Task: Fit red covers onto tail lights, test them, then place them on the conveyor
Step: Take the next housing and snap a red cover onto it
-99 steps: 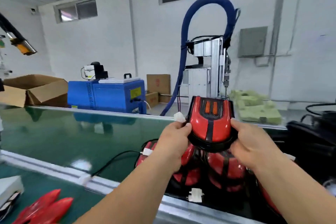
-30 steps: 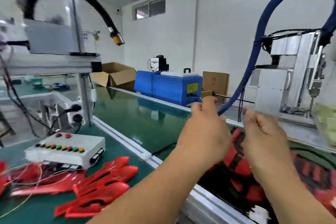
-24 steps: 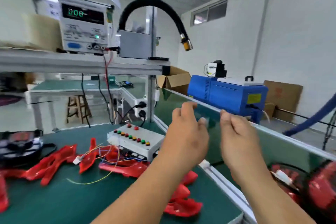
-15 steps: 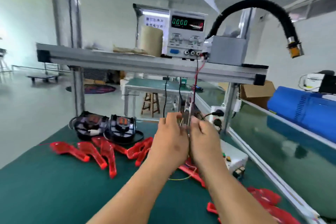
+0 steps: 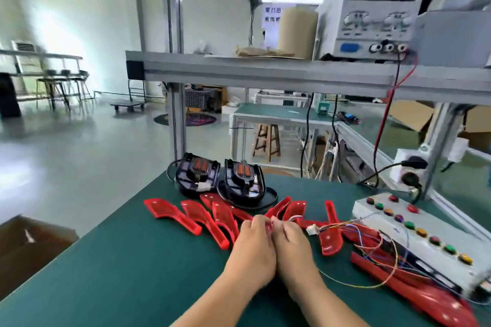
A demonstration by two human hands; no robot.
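At lower centre, the left hand (image 5: 252, 249) and right hand (image 5: 292, 247) pinched one cover (image 5: 268, 225) between curled fingers (image 5: 256, 220), just below the two lights (image 5: 244, 183). Half a second earlier both hung higher, clear of it.

The left hand (image 5: 252, 249) and right hand (image 5: 292, 247) meet among red covers (image 5: 172, 215) on the table (image 5: 119, 260). Two tail lights (image 5: 244, 180) stand just beyond; a button box (image 5: 414, 231) lies right.
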